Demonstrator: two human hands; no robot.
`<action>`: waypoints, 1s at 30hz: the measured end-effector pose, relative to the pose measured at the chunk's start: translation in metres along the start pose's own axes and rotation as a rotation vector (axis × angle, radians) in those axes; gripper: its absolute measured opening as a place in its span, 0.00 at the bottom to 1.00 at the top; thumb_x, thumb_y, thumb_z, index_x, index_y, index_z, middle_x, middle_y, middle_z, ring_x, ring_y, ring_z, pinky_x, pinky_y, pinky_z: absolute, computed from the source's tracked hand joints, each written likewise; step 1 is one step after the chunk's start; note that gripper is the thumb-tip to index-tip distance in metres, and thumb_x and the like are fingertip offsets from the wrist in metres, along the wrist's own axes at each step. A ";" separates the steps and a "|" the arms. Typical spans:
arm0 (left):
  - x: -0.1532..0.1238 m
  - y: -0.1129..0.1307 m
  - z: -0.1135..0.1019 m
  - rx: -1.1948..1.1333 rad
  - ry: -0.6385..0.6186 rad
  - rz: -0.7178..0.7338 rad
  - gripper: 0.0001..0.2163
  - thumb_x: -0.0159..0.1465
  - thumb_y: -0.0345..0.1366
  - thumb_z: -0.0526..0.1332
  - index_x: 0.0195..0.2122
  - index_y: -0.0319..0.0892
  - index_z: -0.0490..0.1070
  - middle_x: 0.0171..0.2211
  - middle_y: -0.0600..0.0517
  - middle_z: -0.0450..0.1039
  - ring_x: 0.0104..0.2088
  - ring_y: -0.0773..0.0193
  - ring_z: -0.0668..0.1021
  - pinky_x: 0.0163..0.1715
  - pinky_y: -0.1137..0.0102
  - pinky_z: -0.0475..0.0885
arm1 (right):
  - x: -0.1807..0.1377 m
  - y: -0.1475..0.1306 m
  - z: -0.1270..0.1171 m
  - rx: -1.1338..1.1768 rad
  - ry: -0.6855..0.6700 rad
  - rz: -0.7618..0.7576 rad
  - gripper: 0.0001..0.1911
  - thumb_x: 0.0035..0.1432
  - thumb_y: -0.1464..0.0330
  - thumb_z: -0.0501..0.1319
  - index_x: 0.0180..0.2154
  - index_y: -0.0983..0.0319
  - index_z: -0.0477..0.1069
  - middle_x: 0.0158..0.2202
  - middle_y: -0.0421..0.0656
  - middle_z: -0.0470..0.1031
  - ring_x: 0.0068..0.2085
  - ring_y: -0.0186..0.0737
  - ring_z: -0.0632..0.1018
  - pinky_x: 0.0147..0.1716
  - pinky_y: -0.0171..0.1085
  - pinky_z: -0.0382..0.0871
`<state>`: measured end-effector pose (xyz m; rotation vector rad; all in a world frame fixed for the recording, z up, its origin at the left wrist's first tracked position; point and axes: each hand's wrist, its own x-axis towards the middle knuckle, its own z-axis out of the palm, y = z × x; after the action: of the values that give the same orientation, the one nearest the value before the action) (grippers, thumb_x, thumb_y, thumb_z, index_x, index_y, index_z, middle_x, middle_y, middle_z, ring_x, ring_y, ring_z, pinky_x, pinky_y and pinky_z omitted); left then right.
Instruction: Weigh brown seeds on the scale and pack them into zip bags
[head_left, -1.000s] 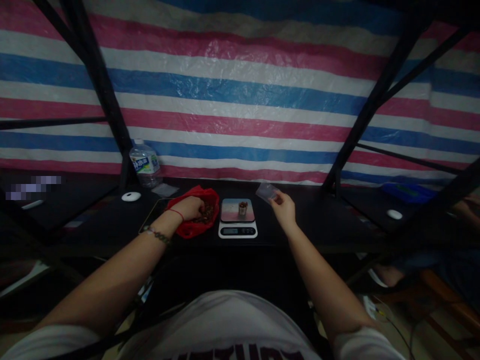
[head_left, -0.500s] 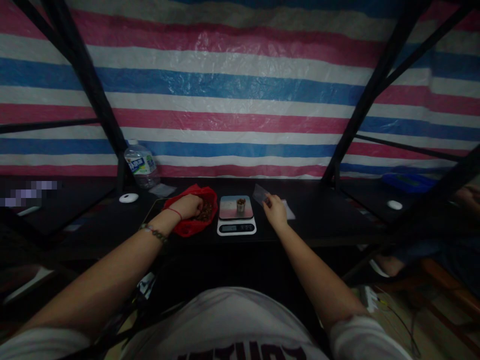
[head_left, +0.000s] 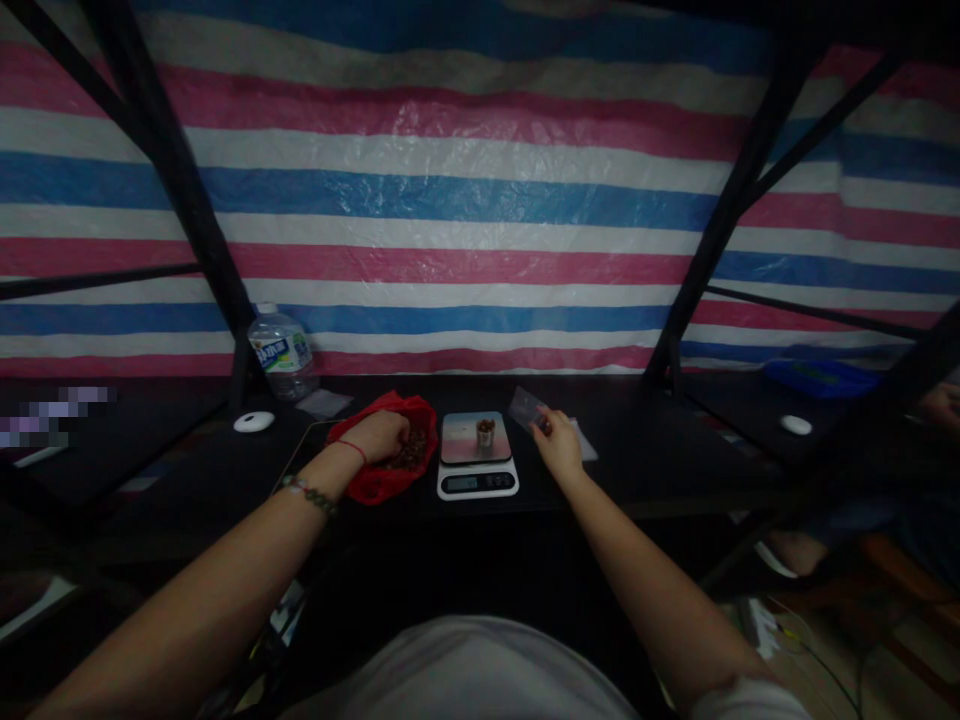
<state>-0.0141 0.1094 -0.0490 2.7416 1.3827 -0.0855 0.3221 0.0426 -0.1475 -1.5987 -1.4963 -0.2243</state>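
My left hand (head_left: 381, 436) reaches into a red plastic bag (head_left: 390, 473) of small brown pieces on the black table; its fingers are curled among them, and what they grip is hidden. To the right of the bag stands a white kitchen scale (head_left: 477, 454) with a small metal cup (head_left: 485, 432) of brown pieces on its platform. My right hand (head_left: 556, 444), just right of the scale, pinches a small clear plastic bag (head_left: 526, 407) held above the table.
A water bottle (head_left: 280, 350) and a white round object (head_left: 253, 422) sit at the back left. A pale sheet (head_left: 582, 441) lies under my right hand. Black frame posts (head_left: 187, 200) rise on both sides. Another white round object (head_left: 796, 425) and a blue item (head_left: 817, 377) are far right.
The view has tilted slightly, so everything sits lower in the picture. My right hand with the clear bag has come down and a little nearer the scale. My left hand stays in the red bag.
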 end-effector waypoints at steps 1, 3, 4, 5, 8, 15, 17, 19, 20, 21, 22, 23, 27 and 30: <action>0.001 -0.001 0.001 -0.005 0.001 -0.004 0.11 0.50 0.25 0.57 0.33 0.39 0.76 0.35 0.45 0.78 0.33 0.59 0.77 0.35 0.69 0.69 | 0.000 0.001 0.001 -0.001 0.001 -0.001 0.18 0.58 0.64 0.57 0.48 0.65 0.72 0.35 0.48 0.72 0.33 0.42 0.72 0.34 0.39 0.67; 0.002 -0.004 0.001 -0.010 -0.009 -0.011 0.11 0.50 0.25 0.57 0.32 0.39 0.76 0.34 0.46 0.77 0.33 0.59 0.77 0.35 0.69 0.70 | 0.000 0.001 0.001 -0.001 0.001 -0.006 0.18 0.58 0.64 0.57 0.48 0.65 0.72 0.35 0.48 0.72 0.33 0.42 0.72 0.34 0.39 0.67; 0.003 -0.005 0.000 -0.009 -0.012 -0.014 0.11 0.50 0.25 0.57 0.32 0.39 0.76 0.33 0.46 0.77 0.32 0.59 0.77 0.35 0.69 0.70 | 0.000 0.001 0.002 0.000 0.003 -0.008 0.18 0.58 0.64 0.57 0.47 0.65 0.72 0.36 0.48 0.72 0.33 0.42 0.72 0.34 0.39 0.67; 0.003 -0.005 -0.001 -0.007 -0.010 -0.016 0.10 0.50 0.25 0.57 0.32 0.39 0.76 0.33 0.46 0.77 0.33 0.59 0.77 0.35 0.69 0.70 | 0.000 0.002 0.002 0.000 0.004 -0.009 0.18 0.58 0.64 0.57 0.47 0.65 0.72 0.36 0.48 0.72 0.33 0.42 0.72 0.35 0.39 0.67; 0.002 -0.007 -0.005 0.011 0.007 -0.025 0.11 0.50 0.26 0.57 0.32 0.39 0.76 0.34 0.46 0.77 0.34 0.59 0.77 0.37 0.69 0.70 | 0.000 0.002 0.003 0.002 0.000 -0.004 0.18 0.58 0.64 0.57 0.47 0.65 0.72 0.35 0.48 0.72 0.33 0.42 0.72 0.35 0.40 0.67; -0.002 -0.014 -0.001 0.043 0.001 -0.016 0.09 0.51 0.27 0.58 0.31 0.40 0.76 0.34 0.47 0.78 0.35 0.60 0.77 0.36 0.70 0.69 | 0.001 0.001 0.006 0.013 -0.029 0.002 0.18 0.57 0.63 0.57 0.47 0.65 0.72 0.34 0.46 0.72 0.31 0.40 0.72 0.34 0.38 0.67; -0.001 -0.017 0.000 0.036 0.019 -0.006 0.07 0.51 0.27 0.58 0.29 0.40 0.75 0.33 0.48 0.77 0.34 0.60 0.77 0.34 0.70 0.68 | 0.001 0.000 0.006 0.012 -0.027 0.002 0.18 0.57 0.64 0.57 0.47 0.65 0.72 0.34 0.46 0.72 0.31 0.40 0.72 0.34 0.39 0.67; -0.001 -0.018 -0.001 0.021 0.035 0.000 0.06 0.51 0.27 0.58 0.28 0.41 0.74 0.31 0.49 0.77 0.32 0.61 0.77 0.32 0.70 0.68 | 0.000 0.000 0.006 0.019 -0.026 0.003 0.18 0.57 0.64 0.57 0.47 0.65 0.72 0.34 0.46 0.72 0.31 0.40 0.72 0.33 0.39 0.67; -0.001 -0.017 -0.004 0.012 0.040 0.005 0.06 0.51 0.28 0.58 0.28 0.41 0.74 0.30 0.49 0.77 0.32 0.61 0.77 0.31 0.70 0.67 | 0.000 0.001 0.006 0.022 -0.027 0.003 0.18 0.57 0.64 0.57 0.47 0.65 0.72 0.34 0.46 0.72 0.31 0.40 0.72 0.33 0.39 0.68; -0.001 -0.016 -0.007 0.003 0.047 0.011 0.06 0.51 0.28 0.58 0.28 0.41 0.74 0.30 0.50 0.77 0.31 0.61 0.76 0.31 0.70 0.67 | 0.000 0.001 0.006 0.024 -0.029 0.001 0.18 0.57 0.64 0.57 0.47 0.64 0.72 0.35 0.46 0.72 0.31 0.40 0.72 0.33 0.39 0.68; -0.001 -0.013 -0.011 -0.006 0.056 0.018 0.06 0.52 0.29 0.58 0.28 0.42 0.74 0.29 0.50 0.77 0.30 0.62 0.76 0.30 0.70 0.67 | 0.000 0.002 0.006 0.023 -0.031 -0.001 0.18 0.57 0.64 0.57 0.47 0.65 0.72 0.35 0.47 0.72 0.31 0.41 0.72 0.33 0.39 0.68; 0.000 -0.009 -0.016 -0.018 0.076 0.037 0.05 0.52 0.30 0.58 0.28 0.42 0.74 0.29 0.50 0.76 0.30 0.62 0.76 0.31 0.70 0.67 | 0.000 0.002 0.007 0.019 -0.034 -0.004 0.18 0.57 0.64 0.57 0.47 0.65 0.72 0.35 0.47 0.72 0.31 0.41 0.72 0.33 0.39 0.68; 0.006 0.019 -0.040 -0.085 0.230 0.164 0.08 0.55 0.32 0.57 0.33 0.41 0.75 0.33 0.50 0.77 0.33 0.62 0.76 0.34 0.71 0.67 | 0.000 0.002 0.005 -0.001 -0.033 -0.002 0.18 0.57 0.64 0.57 0.47 0.65 0.72 0.34 0.47 0.71 0.32 0.42 0.72 0.34 0.39 0.67; 0.018 0.046 -0.052 -0.121 0.255 0.363 0.09 0.57 0.32 0.57 0.35 0.40 0.75 0.35 0.50 0.76 0.35 0.64 0.76 0.36 0.73 0.67 | 0.000 -0.002 0.002 -0.003 -0.044 -0.004 0.17 0.57 0.65 0.57 0.47 0.65 0.72 0.34 0.47 0.71 0.33 0.42 0.72 0.34 0.39 0.67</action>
<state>0.0348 0.1008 0.0027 2.9219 0.8708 0.3650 0.3198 0.0440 -0.1479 -1.6124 -1.5334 -0.1954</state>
